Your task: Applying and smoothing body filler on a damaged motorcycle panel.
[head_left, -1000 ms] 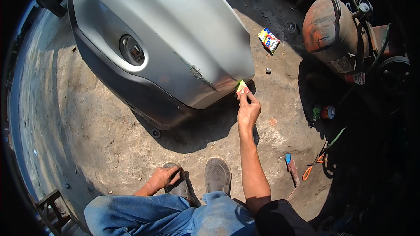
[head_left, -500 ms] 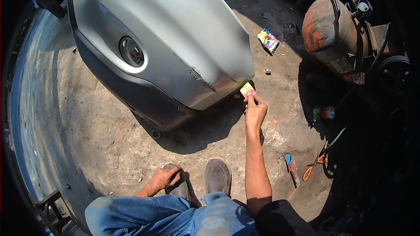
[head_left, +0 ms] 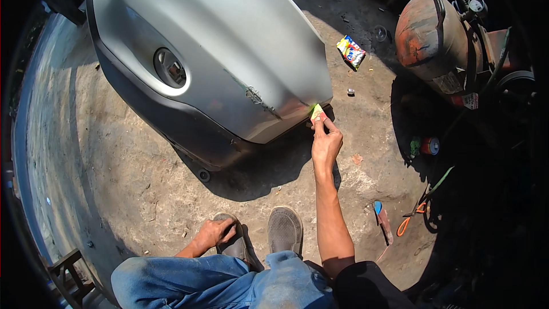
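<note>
A silver-grey car bumper (head_left: 229,40) with a round lamp opening stands on the ground before me, a scraped patch (head_left: 255,96) on its face. At its lower right corner, my right hand (head_left: 326,143) pinches a small yellow and red card (head_left: 318,113). The card's upper edge meets the bumper corner, beside a greenish smear. Down by my left shoe (head_left: 231,246), my left hand (head_left: 213,233) rests with its fingers curled in. Whether anything is inside those fingers is hidden.
A rusty tank (head_left: 420,37) with a gauge stands at the far right. Near it lie a colourful packet (head_left: 350,53) and a red can (head_left: 429,146). On the ground right of my arm are a blue-ended tool (head_left: 382,220) and an orange loop (head_left: 404,226).
My right hand has moved slightly left and up, bringing the card onto the bumper's corner. The card's tilt has changed. My left hand has stayed still.
</note>
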Motion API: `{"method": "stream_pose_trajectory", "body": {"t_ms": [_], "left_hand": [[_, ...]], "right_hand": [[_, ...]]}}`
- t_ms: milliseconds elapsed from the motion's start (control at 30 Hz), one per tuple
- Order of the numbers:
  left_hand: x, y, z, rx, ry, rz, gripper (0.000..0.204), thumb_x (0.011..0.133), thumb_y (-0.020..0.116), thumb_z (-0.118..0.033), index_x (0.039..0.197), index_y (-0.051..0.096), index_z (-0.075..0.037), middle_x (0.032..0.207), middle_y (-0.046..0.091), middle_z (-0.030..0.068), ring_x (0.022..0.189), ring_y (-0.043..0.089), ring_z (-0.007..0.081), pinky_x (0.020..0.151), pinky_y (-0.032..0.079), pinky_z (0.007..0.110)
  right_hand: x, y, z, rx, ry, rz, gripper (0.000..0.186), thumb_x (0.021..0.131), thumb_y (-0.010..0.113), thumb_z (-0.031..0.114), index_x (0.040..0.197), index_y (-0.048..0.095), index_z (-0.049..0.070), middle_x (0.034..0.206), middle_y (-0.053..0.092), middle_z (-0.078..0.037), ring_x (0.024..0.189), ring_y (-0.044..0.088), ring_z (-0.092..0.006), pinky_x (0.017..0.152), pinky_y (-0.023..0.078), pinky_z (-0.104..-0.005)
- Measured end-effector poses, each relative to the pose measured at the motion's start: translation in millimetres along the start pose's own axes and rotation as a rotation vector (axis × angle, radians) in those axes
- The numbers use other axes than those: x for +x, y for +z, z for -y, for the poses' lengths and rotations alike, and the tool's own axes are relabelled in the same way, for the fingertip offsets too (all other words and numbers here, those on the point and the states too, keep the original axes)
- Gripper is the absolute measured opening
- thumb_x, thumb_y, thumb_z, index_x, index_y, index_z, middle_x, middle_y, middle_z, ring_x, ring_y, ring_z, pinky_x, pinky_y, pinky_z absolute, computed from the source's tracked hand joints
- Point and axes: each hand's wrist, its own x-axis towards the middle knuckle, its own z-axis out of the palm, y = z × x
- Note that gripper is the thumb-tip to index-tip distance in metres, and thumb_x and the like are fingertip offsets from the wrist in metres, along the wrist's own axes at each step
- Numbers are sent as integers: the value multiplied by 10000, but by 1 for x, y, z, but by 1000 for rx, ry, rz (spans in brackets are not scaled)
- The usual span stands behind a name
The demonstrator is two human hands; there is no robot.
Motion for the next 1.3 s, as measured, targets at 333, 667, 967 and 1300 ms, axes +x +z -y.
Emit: {"method": "stream_pose_trajectory", "body": {"t_ms": [333,667,967,1300], "left_hand": [[0,0,0,-13,-24,27,219,962,705,-248,1088,688,-70,828,748,169,690,731,355,617,598,443],[-2,3,4,18,-4,33,236,972,699,-262,1111,693,-71,831,757,164,693,738,345,614,602,434],[-2,1,2,8,-13,25,236,973,701,-270,1106,692,-75,839,761,165,702,744,340,617,605,430],[-1,0,2,12,-14,41,225,976,694,-266,1094,689,-75,841,762,164,703,743,342,618,606,430]], "right_hand": [[-4,-8,12,191,-44,67,319,1026,680,237,1136,772,-47,864,757,-115,800,682,-180,761,519,-348],[19,-34,9,-239,-221,-27,324,1008,676,229,1213,762,-7,1096,745,-236,996,715,-376,898,532,-430],[12,-23,15,-267,-309,40,312,1015,651,207,1200,765,-17,1100,730,-252,1031,712,-400,931,543,-443],[12,-20,16,-291,-354,15,299,1011,650,183,1203,765,-15,1100,720,-257,1011,706,-406,918,542,-455]]}}
